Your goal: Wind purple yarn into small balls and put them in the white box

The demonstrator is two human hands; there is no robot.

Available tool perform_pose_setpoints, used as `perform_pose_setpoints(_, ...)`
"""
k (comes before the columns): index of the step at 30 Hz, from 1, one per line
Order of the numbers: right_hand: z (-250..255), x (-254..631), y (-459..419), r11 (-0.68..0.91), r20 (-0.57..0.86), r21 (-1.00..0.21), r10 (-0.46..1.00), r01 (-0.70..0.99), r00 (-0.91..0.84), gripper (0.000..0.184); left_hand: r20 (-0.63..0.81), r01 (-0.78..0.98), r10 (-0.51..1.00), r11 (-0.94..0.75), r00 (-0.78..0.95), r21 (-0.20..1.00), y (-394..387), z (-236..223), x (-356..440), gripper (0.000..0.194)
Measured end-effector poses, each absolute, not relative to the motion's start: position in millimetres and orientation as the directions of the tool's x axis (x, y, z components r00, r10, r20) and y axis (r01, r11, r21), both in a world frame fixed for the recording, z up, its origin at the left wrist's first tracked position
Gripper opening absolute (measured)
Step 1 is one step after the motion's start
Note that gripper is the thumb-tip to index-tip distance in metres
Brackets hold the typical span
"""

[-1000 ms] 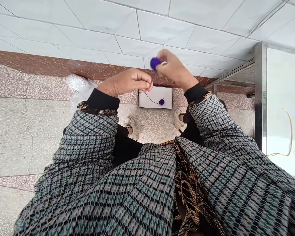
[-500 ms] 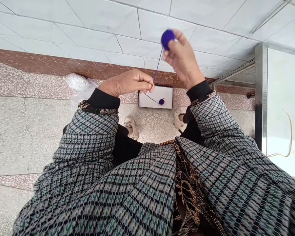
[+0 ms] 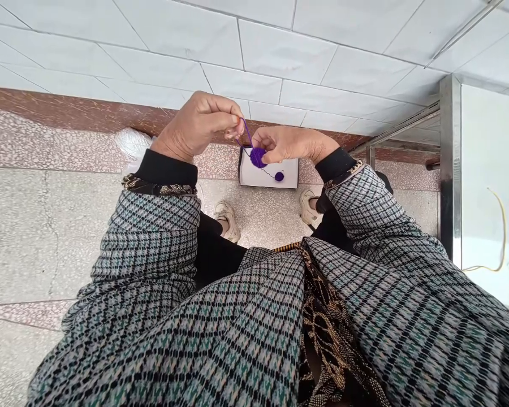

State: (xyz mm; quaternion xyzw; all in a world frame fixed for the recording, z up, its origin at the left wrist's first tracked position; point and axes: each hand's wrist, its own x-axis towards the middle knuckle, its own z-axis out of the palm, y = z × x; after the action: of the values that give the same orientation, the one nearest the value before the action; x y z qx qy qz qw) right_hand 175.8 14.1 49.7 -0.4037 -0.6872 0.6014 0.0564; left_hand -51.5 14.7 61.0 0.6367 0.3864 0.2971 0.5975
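My right hand (image 3: pixel 290 146) is closed around a small purple ball of yarn (image 3: pixel 258 157), held between thumb and fingers. A purple strand (image 3: pixel 246 129) runs up from this ball to my left hand (image 3: pixel 207 123), whose thumb and fingertips pinch it. Below on the floor lies a shallow white box (image 3: pixel 254 180) with dark edges. Inside it rests a second purple ball of yarn (image 3: pixel 279 176), and a thin thread leads from it up toward my hands. The held ball covers part of the box from view.
White yarn (image 3: pixel 131 142) in a clear plastic bag lies on the floor at left, partly behind my left wrist. A tiled wall (image 3: pixel 254 45) rises ahead. A metal-framed table (image 3: pixel 449 169) stands at right with a yellow cord (image 3: pixel 503 237) on it. My shoes (image 3: pixel 228 220) flank the box.
My right hand has come down with the yarn ball from high on the right to just beside my left hand. My left hand has risen slightly and shifted left, still pinching the strand.
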Motion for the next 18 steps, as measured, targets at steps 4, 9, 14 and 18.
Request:
perform_pose_setpoints(4, 47.5, 176.7, 18.0, -0.19, -0.494, -0.842, 0.649, 0.506, -0.578, 0.02, -0.079, 0.175, 0.72, -0.059, 0.689, 0.983, 12.4, 67.5, -55.8, 0.02)
perform_pose_setpoints(9, 55.0, 178.0, 19.5, -0.301, -0.547, -0.799, 0.725, 0.521, -0.419, 0.018, -0.038, 0.135, 0.681, -0.09, 0.731, 0.987, 8.1, 72.6, -60.8, 0.015)
perform_pose_setpoints(14, 57.0, 182.0, 16.3, -0.077, -0.498, -0.814, 0.603, 0.576, -0.623, 0.021, -0.083, 0.202, 0.748, -0.07, 0.658, 0.977, 6.2, 72.4, -54.9, 0.014)
perform_pose_setpoints(18, 52.1, 189.6, 15.5, -0.01, -0.296, -0.944, 0.461, 0.328, -0.837, 0.017, -0.207, 0.291, 0.867, 0.075, 0.453, 0.954, 12.3, 65.4, -43.4, 0.017)
